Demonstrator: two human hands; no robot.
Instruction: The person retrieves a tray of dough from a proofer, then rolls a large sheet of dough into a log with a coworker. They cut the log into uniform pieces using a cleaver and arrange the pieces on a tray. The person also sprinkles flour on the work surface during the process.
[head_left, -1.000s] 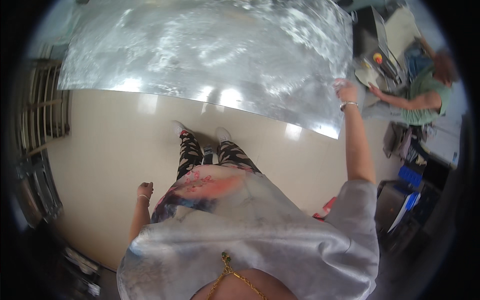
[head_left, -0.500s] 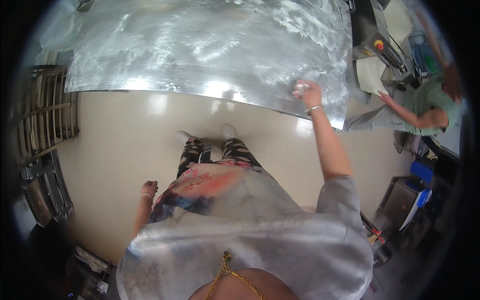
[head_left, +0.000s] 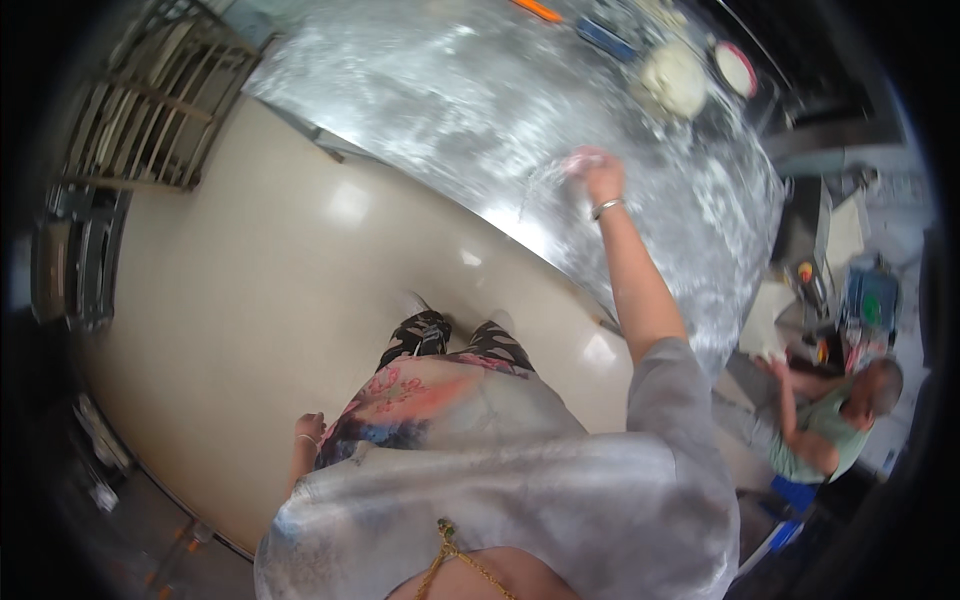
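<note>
My right hand point(head_left: 598, 174) is stretched out over a metal table point(head_left: 440, 110) streaked with white powder. Motion smears its fingers, so whether anything is in them cannot be told. Beyond it on the table sits a pale, rounded lump that looks like dough point(head_left: 672, 80). My left hand point(head_left: 311, 427) hangs low at my left side, away from the table, its fingers curled in and no object visible in them.
Past the pale lump stand a red-rimmed white bowl point(head_left: 736, 68), a blue object point(head_left: 606, 40) and an orange strip point(head_left: 537, 10). A slatted rack point(head_left: 150, 125) is at the left. On the right, a person in green point(head_left: 825, 425) works beside a machine point(head_left: 805, 235).
My view has turned to the right, bringing the pale lump and bowl into sight. My right hand is still over the table, now blurred. The left stays low at my side.
</note>
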